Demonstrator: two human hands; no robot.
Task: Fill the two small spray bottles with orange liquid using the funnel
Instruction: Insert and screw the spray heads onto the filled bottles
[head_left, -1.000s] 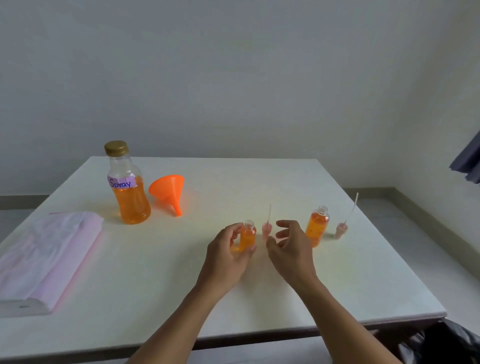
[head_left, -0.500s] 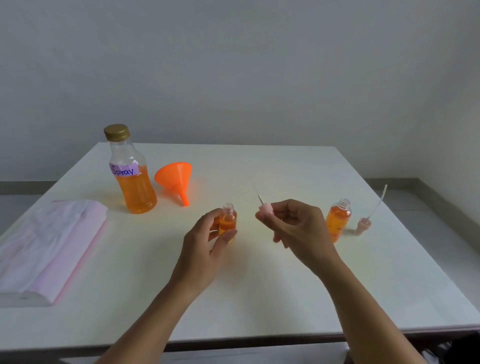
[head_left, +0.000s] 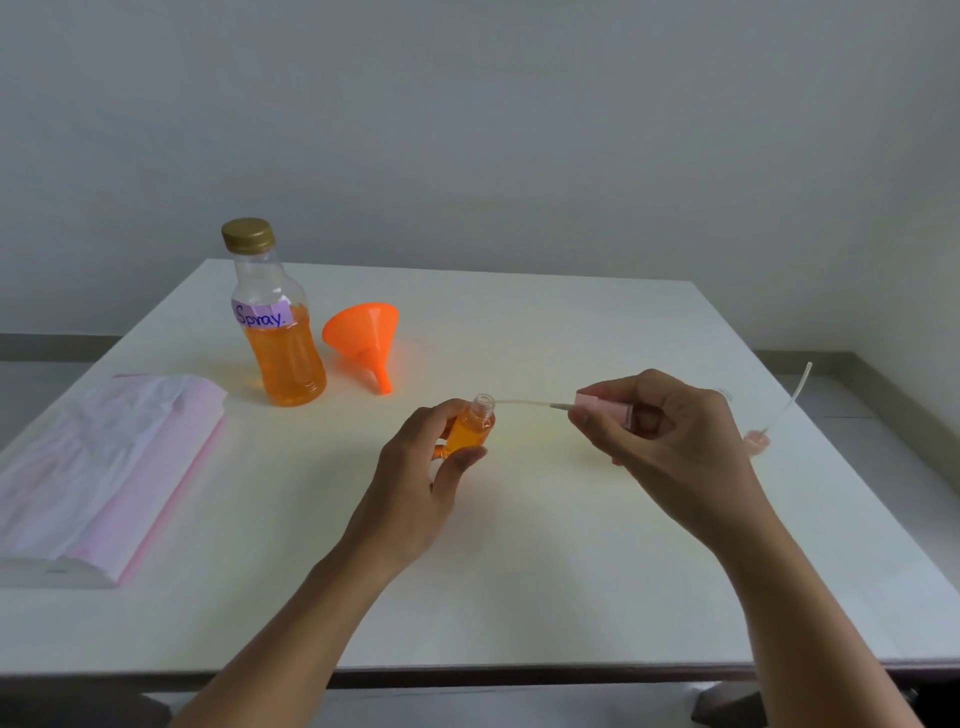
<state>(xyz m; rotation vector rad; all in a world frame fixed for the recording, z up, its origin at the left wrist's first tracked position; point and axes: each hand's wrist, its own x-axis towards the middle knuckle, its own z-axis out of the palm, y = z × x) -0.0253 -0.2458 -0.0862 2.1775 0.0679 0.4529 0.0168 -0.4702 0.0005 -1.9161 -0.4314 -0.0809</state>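
Left grip: my left hand (head_left: 415, 483) pinches the small bottle (head_left: 470, 434) between thumb and fingers, neck tilted toward my right; clear plastic, orange liquid inside, mouth open.
Right grip: my right hand (head_left: 670, 441) pinches the pink spray head (head_left: 605, 408); its thin pale dip tube (head_left: 524, 402) lies almost level, long axis pointing left at the bottle.
Key relation: tube tip sits just beside the bottle mouth, not yet inside; I judge it must tip downward to enter.
Right of bottle: second spray head (head_left: 758, 441) on the white table (head_left: 519, 571), tube slanting up.
Beyond bottle: orange funnel (head_left: 363, 338) on its side; capped "Spray" bottle (head_left: 280, 338), part full.
Left of bottle: pink-edged packet (head_left: 98, 467).
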